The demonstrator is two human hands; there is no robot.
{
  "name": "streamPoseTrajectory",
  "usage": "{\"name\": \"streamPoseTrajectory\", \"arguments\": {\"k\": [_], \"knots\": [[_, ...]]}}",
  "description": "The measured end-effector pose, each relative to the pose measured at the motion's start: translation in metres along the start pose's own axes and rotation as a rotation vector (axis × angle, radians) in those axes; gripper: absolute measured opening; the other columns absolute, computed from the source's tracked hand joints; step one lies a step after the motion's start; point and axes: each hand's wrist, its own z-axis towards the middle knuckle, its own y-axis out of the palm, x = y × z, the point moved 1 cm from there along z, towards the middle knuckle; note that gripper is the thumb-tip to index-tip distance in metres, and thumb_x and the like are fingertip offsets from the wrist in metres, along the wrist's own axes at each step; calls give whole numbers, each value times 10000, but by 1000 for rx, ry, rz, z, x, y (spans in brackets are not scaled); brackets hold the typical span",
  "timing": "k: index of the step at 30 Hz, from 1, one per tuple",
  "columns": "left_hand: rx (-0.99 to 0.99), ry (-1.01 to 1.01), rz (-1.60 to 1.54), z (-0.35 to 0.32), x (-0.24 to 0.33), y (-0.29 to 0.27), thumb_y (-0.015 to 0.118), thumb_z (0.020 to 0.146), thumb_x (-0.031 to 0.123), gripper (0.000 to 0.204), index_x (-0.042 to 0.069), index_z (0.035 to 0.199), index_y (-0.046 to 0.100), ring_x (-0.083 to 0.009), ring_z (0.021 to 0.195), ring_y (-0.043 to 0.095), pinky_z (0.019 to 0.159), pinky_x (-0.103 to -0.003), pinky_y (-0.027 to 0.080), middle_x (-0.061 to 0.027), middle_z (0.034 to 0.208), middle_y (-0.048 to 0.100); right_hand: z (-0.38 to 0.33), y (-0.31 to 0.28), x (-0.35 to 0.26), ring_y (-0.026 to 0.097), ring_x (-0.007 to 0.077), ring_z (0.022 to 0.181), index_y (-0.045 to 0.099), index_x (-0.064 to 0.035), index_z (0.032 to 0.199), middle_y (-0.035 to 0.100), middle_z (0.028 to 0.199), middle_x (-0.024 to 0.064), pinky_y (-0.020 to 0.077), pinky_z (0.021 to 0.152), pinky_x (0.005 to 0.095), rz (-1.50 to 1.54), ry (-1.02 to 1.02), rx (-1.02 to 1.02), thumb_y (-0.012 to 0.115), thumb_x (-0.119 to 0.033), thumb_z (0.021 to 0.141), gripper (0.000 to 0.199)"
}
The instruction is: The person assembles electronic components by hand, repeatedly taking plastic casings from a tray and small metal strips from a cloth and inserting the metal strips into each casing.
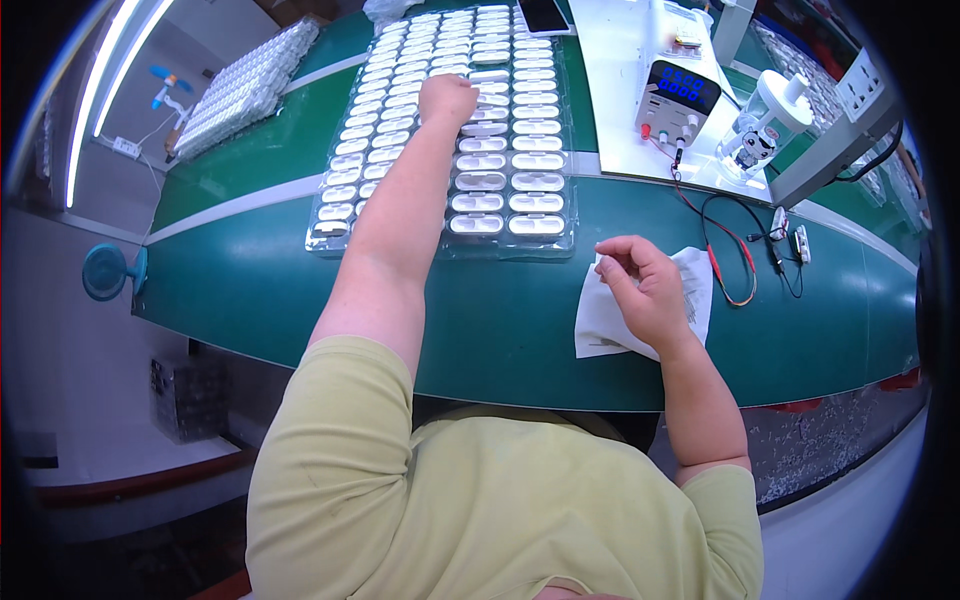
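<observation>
My left hand (447, 98) reaches far over a clear plastic tray (562, 245) filled with rows of small white oval cases, like earbud charging cases (478, 201). Its fingers are curled and closed, right beside a white case (489, 76) that sits slightly out of line; what they grip is hidden. Nearer to me, my right hand (652, 298) hovers above a white printed cloth or sheet (600, 325). Thumb and forefinger come together there, and anything between them is too small to make out.
At right, a power supply (680, 95) with a lit display stands on a white board, beside a clear cylindrical container (775, 115). Red and black leads (735, 270) trail onto the green table. A phone (543, 15) lies at the tray's far edge; more stacked trays (245, 90) stand far left.
</observation>
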Motion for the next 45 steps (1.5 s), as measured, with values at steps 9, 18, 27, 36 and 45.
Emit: {"name": "streamPoseTrajectory", "arguments": {"k": [9, 18, 27, 36, 45], "knots": [[-614, 278, -9, -114, -42, -127, 775, 748, 181, 211, 19, 851, 686, -97, 683, 541, 626, -270, 451, -10, 721, 619, 2, -18, 5, 605, 76, 752, 637, -1, 1035, 648, 830, 27, 492, 699, 210, 52, -20, 129, 585, -43, 927, 127], [-302, 643, 421, -150, -64, -122, 700, 726, 171, 142, 55, 808, 703, -289, 871, 631, 741, -406, 492, -119, 887, 650, 16, -48, -11, 578, 69, 705, 658, -1, 1014, 656, 808, 18, 472, 645, 197, 123, -186, 382, 631, -109, 921, 145], [-413, -22, -1022, -205, -42, -131, 513, 878, 24, 125, -17, 916, 625, -214, 832, 692, 682, -311, 608, -131, 895, 672, -57, -39, -35, 620, 165, 729, 648, 1, 921, 666, 803, 83, 504, 695, 286, -473, 2, -86, 675, -123, 861, 141], [-948, -320, -1289, -291, 2, -66, 533, 880, -2, 283, -78, 1150, 569, -232, 845, 671, 760, -316, 592, -150, 944, 631, 19, -27, 1, 647, 260, 885, 667, -24, 968, 671, 977, 120, 515, 796, 332, -642, -19, -20, 616, -38, 846, 133], [-972, -202, -934, -288, 56, -26, 591, 937, 119, 227, -47, 1087, 556, -176, 765, 660, 684, -279, 565, -133, 942, 660, 57, -25, 0, 581, 252, 835, 544, -31, 989, 624, 922, 120, 482, 757, 338, -791, 91, -445, 650, 26, 814, 212]]}}
